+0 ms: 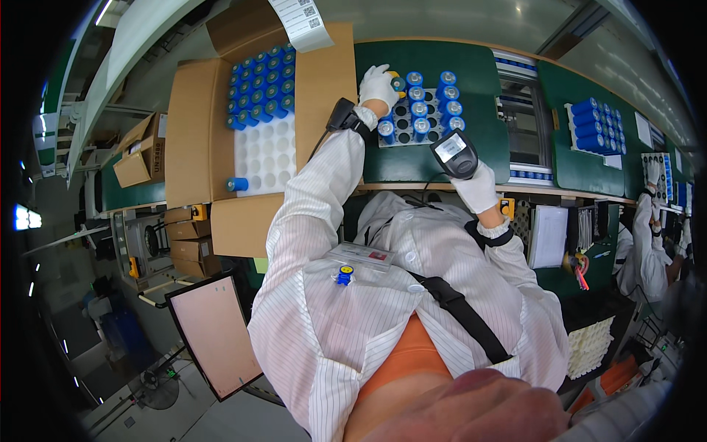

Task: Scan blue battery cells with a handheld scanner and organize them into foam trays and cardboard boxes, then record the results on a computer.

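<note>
My left hand (377,86), in a white glove, is at the far left of a white perforated tray (402,137). Its fingers close around a blue cylindrical battery cell (398,84) with a dark top; yellow shows at the fingertips. More blue cells (419,110) stand upright in rows in the tray, silver ends up, with bare round holes between them. My right hand (478,189), also gloved, is wrapped round a dark handheld scanner (455,155) with a light, label-like face. The scanner is just right of the tray's near edge.
An open cardboard box (193,132) stands at left, blue cells at its far end, one lying nearer on white foam (265,151). A roller conveyor (524,118) runs beyond the green mat (482,88). Farther right are more cells (595,121) and a co-worker's sleeve (642,243).
</note>
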Available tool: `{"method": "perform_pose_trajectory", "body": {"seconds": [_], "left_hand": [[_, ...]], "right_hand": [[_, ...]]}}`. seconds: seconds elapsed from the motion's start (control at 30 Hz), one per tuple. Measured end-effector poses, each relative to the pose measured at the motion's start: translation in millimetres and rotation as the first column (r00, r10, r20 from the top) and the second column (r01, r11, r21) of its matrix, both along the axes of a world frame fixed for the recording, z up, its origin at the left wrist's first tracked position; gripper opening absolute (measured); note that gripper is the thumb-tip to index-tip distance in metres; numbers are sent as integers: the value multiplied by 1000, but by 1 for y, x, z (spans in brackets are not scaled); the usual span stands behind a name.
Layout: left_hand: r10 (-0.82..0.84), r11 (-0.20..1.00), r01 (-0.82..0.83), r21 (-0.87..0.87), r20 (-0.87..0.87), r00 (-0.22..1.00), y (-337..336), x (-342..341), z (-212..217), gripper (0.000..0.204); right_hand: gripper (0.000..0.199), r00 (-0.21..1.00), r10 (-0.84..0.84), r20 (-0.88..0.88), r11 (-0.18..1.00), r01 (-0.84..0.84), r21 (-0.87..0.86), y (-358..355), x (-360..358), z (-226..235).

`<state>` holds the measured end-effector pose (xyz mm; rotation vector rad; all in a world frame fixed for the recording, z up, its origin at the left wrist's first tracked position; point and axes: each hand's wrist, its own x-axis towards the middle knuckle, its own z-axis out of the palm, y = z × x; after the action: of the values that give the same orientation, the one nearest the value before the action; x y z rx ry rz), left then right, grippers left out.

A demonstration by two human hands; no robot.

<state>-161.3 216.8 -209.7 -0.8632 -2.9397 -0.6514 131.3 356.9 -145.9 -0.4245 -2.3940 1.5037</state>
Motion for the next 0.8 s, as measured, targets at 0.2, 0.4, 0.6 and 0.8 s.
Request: {"method": "perform_pose_trajectory", "body": {"seconds": [0.2, 0.4, 0.6, 0.8], "left_hand": [[43, 994, -43, -102, -6, 999, 5, -2, 8, 41], [79, 995, -75, -67, 59, 995, 10, -2, 12, 42], [104, 971, -90, -224, 52, 993, 12, 3, 44, 49], [-64, 985, 66, 156, -16, 998, -39, 89, 219, 36]], "right_hand": [[22, 1000, 23, 17, 1000, -23, 5, -1, -5, -7], [22, 998, 53, 15, 998, -53, 18, -5, -9, -5], [22, 998, 65, -4, 997, -65, 29, -8, -10, -4], [24, 998, 56, 23, 998, -56, -19, -7, -18, -12]]}}
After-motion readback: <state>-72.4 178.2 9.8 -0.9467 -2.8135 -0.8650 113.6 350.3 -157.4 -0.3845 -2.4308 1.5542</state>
